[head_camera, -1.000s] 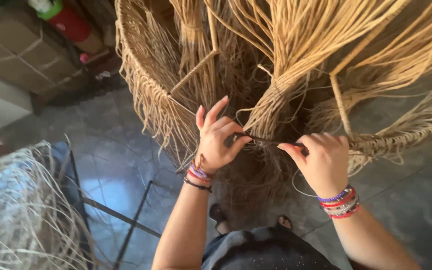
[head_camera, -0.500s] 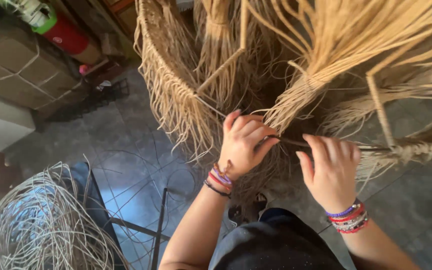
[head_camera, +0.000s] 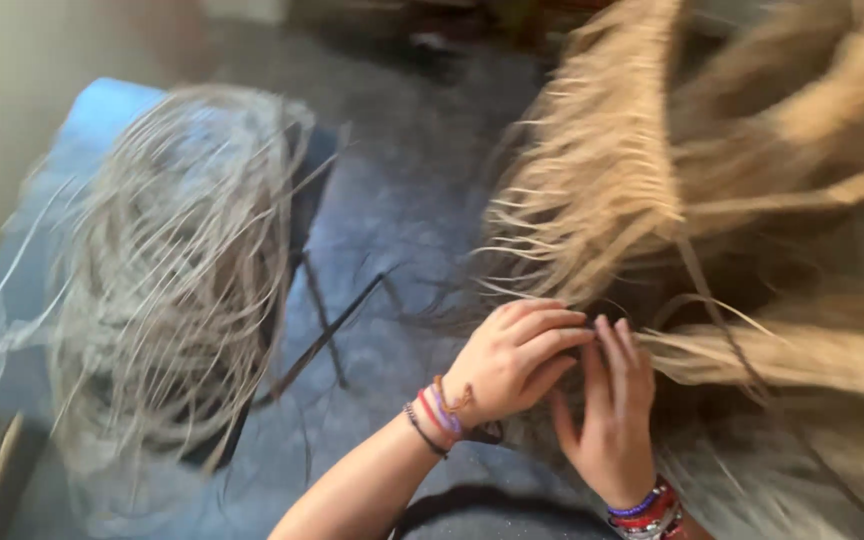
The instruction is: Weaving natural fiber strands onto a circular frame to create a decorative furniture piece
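A large woven piece of pale straw-like fibre (head_camera: 712, 180) fills the right half of the blurred head view, with long loose strands hanging from it. My left hand (head_camera: 512, 360) curls its fingers over a bundle of strands (head_camera: 752, 355) at the lower edge of the weave. My right hand (head_camera: 612, 410) is pressed against it, fingers up, gripping the same bundle. Both wrists wear coloured bead bracelets. What lies between the fingers is hidden.
A loose coil of thin pale fibre strands (head_camera: 172, 270) rests on a blue seat (head_camera: 112, 115) with dark metal legs (head_camera: 322, 340) at the left. Grey stone floor (head_camera: 402, 200) lies between the seat and the weave.
The view has swung left and down and blurred; the coil of strands now sits large at the left. My hands have closed together on the bundle.
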